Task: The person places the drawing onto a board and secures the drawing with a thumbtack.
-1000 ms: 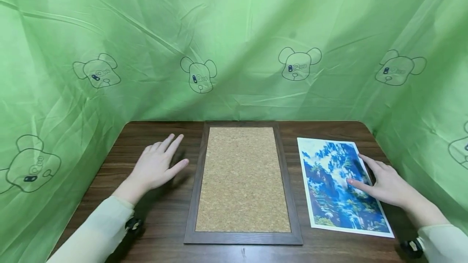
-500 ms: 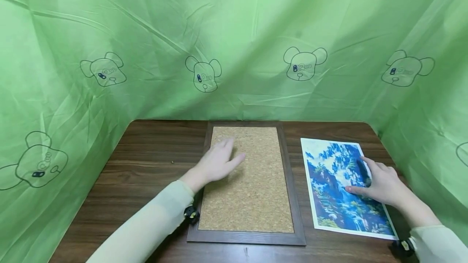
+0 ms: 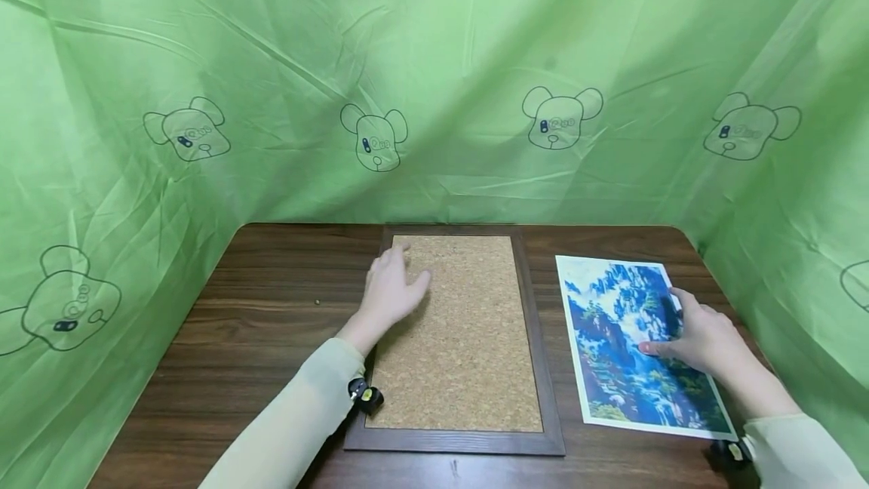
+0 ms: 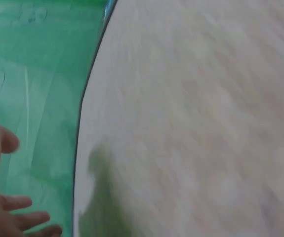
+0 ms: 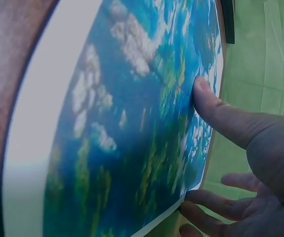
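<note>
A framed cork board (image 3: 462,338) lies on the table, its dark wooden rim running around the cork. Over its upper left part reaches my left hand (image 3: 388,285), fingers loosely extended, thumb out, holding nothing. In the left wrist view, that hand (image 4: 8,212) shows at the left edge beside the blurred cork surface (image 4: 191,118). To the right of the board lies a blue landscape print (image 3: 618,353) with a white border. My right hand (image 3: 713,338) pinches its right edge; the right wrist view shows the thumb (image 5: 221,108) on the picture and fingertips at the edge.
The wood-grain table (image 3: 224,368) bears a tiny dark speck (image 3: 317,302) left of the board. A green curtain (image 3: 448,81) with bear-head outlines hangs behind and at both sides. Black wrist devices sit at both sleeves.
My left hand has moved right from the bare table onto the upper left of the cork board. The right hand has stayed at the print's right edge, shifting only slightly.
</note>
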`<move>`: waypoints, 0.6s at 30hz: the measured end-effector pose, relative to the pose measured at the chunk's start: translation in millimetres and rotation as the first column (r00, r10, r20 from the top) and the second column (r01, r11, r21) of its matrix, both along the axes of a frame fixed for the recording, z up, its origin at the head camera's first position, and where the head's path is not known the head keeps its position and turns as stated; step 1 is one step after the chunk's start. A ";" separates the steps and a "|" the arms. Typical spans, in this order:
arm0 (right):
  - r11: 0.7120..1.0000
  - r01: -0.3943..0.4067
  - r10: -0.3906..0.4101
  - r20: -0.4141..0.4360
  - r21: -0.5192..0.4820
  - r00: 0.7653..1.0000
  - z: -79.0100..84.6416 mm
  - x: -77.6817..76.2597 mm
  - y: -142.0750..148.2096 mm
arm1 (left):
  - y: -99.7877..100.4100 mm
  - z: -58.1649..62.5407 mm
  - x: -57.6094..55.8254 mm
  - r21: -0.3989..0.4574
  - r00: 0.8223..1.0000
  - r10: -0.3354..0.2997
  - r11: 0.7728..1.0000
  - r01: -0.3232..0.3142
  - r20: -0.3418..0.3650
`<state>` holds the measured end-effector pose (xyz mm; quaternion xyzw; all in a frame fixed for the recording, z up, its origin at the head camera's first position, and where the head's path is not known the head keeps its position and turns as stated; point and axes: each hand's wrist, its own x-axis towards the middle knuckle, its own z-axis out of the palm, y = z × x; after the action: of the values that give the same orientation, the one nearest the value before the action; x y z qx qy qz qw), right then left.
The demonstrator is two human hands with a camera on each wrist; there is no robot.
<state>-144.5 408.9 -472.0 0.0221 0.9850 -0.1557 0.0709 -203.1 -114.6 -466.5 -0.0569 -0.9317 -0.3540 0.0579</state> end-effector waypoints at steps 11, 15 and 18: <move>1.000 -0.010 0.010 0.012 -0.016 1.000 5.6 6.3 -12.5 | -50.2 -12.8 19.6 0.073 0.984 0.092 0.992 -0.104 0.149; 1.000 0.030 -0.030 0.014 0.001 0.999 6.1 8.7 -14.0 | -58.8 -15.0 24.9 0.077 0.980 0.073 0.993 -0.088 0.184; 0.998 0.051 -0.051 0.024 0.030 0.998 6.4 9.3 -12.3 | -63.0 -16.9 27.8 0.089 0.979 0.057 0.993 -0.076 0.193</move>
<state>-135.2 396.6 -465.6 0.0502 0.9853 -0.1429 0.0790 -175.4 -177.6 -483.4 0.0113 -0.9163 -0.4001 -0.0170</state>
